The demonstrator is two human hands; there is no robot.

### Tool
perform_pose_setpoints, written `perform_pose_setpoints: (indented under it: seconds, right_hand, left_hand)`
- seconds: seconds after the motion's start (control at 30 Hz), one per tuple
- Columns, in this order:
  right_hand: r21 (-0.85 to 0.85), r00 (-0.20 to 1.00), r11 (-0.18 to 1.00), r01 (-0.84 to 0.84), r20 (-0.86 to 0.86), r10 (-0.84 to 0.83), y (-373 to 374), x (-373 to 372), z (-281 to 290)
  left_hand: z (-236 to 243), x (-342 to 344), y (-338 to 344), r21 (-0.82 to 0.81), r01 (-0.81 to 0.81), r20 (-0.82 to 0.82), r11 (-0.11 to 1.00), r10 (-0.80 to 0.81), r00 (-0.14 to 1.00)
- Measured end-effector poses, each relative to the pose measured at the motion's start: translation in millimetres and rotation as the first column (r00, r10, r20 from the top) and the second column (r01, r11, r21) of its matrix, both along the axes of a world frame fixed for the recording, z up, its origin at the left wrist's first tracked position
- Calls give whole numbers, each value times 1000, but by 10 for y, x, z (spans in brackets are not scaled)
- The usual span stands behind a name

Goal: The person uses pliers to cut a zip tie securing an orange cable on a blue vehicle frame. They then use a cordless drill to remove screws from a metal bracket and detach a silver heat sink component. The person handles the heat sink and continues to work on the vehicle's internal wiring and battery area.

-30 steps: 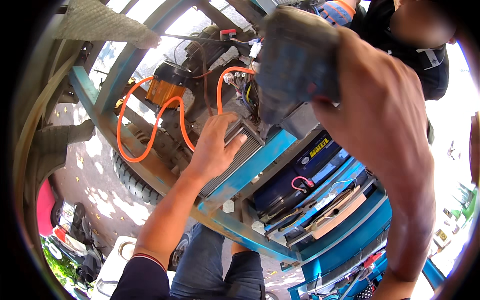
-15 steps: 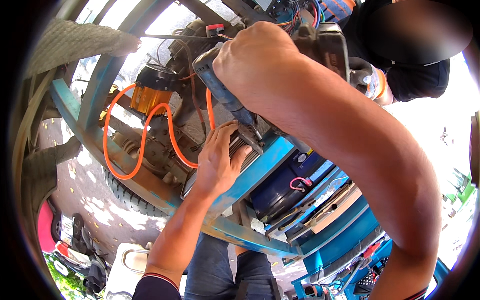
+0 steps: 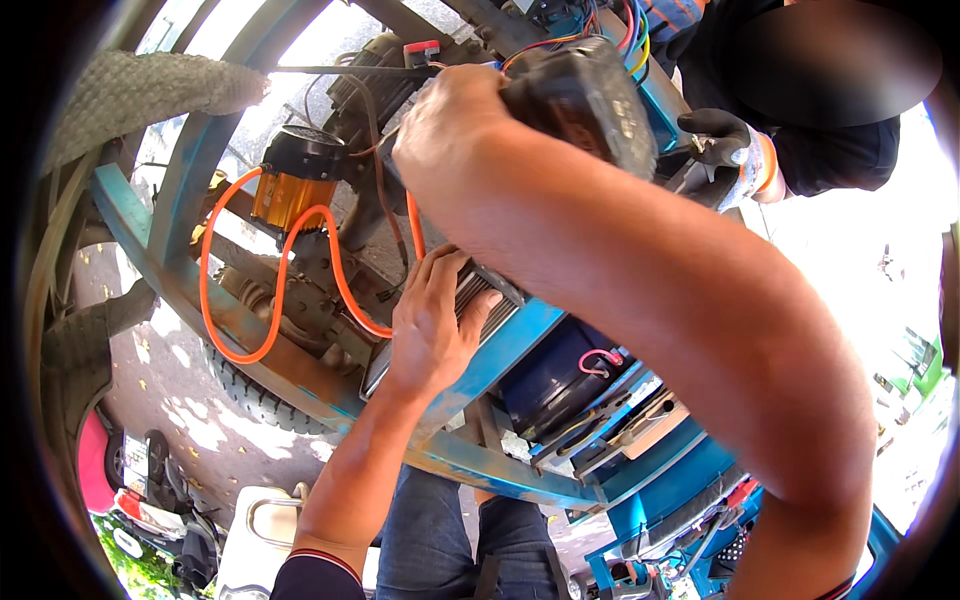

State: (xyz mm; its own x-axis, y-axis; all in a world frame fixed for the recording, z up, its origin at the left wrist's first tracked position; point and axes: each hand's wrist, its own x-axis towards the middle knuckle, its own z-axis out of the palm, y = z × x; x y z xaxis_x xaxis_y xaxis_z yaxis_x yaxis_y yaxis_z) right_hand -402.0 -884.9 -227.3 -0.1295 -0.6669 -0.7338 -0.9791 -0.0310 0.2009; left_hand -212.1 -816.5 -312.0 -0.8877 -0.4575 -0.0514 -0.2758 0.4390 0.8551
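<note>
My right hand (image 3: 450, 125) is wrapped round a cordless drill (image 3: 585, 105), whose dark battery end shows beyond the wrist. My forearm hides the drill's front and tip. Lower down, my left hand (image 3: 435, 325) grips a finned metal box (image 3: 490, 290), fingers across it and thumb on the near side. The box lies against a blue painted frame rail (image 3: 530, 330). Left of that hand an orange cable (image 3: 283, 290) loops down from a black-and-gold cylindrical unit (image 3: 300, 180).
Another person's gloved hand (image 3: 725, 155) is at the upper right. Coloured wires (image 3: 630, 40) run near it. A dark blue case (image 3: 545, 375) with a pink cable sits below the rail. A tyre (image 3: 255, 390) and a fabric-wrapped bar (image 3: 160, 95) lie to the left.
My right hand has shifted left with the drill, and the drill has turned so its battery end tilts toward me. The left hand has stayed on the finned box.
</note>
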Motion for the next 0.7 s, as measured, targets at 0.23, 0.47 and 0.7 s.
perform_pose_setpoints:
  seconds: [0.23, 0.47, 0.7]
  right_hand:
    - [146, 997, 987, 73, -26, -70, -345, 176, -308]
    - [148, 990, 979, 144, -8, -144, -388, 204, -287]
    - [224, 990, 971, 81, 96, -104, -489, 81, -248]
  left_hand:
    - [-75, 117, -36, 188, -11, 146, 982, -16, 989]
    - [-228, 217, -29, 20, 45, 134, 999, -47, 990]
    - [-147, 175, 9, 419, -177, 158, 891, 120, 980]
